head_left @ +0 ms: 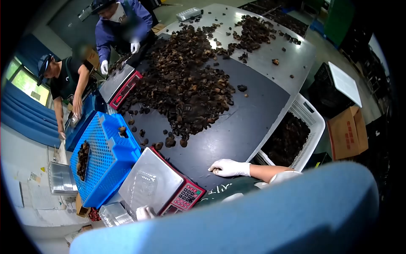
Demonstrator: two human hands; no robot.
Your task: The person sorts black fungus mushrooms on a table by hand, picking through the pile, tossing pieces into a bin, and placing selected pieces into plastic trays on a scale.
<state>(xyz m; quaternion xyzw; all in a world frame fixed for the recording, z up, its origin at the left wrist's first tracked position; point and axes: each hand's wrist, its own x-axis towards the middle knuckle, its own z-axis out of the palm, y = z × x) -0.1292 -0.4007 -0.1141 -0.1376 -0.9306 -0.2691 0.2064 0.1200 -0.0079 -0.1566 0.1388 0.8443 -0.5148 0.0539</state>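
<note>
My right hand (230, 168), in a white glove, rests low over the dark table mat (211, 148). Its fingers curl around a small brownish piece, mostly hidden beneath them. At the bottom, my gloved left hand (145, 212) shows only in part, its bent fingers at the near end of a clear plastic tray (144, 186). That tray is over the metal plate of a red-edged scale (158, 175) with a keypad. Beyond my hands spreads a big heap of dark, wrinkled dried mushrooms (182, 84), with several loose ones along its near edge.
Left of the scale stands a blue perforated crate (95, 156) with a filled tray on top. Clear trays (114, 214) are stacked below it. A white basket (311, 139) holds dark pieces. Two people work beyond a second scale (122, 91). A blurred blue shape (253, 211) covers the foreground.
</note>
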